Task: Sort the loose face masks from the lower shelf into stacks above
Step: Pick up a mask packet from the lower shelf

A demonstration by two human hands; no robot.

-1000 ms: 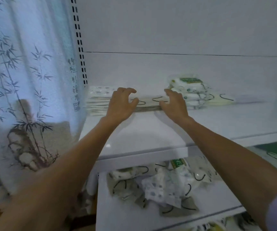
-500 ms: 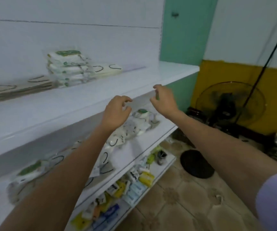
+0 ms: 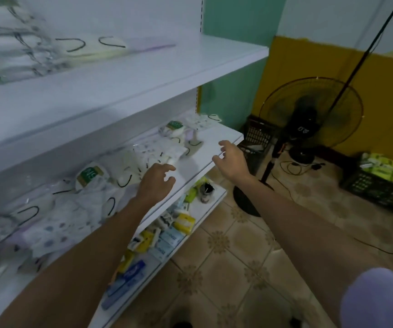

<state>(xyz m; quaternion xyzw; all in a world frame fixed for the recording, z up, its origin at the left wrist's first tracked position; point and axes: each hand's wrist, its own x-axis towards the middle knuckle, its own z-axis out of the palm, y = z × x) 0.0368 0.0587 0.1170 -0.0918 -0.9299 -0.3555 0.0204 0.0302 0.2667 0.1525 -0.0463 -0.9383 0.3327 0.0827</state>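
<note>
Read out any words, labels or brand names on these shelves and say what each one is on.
Nothing reads for certain.
Green label on the mask pack: blurred.
Green label on the second mask pack: blurred.
Print on the blue boxes: too small.
Sticker on the fan: too small.
</note>
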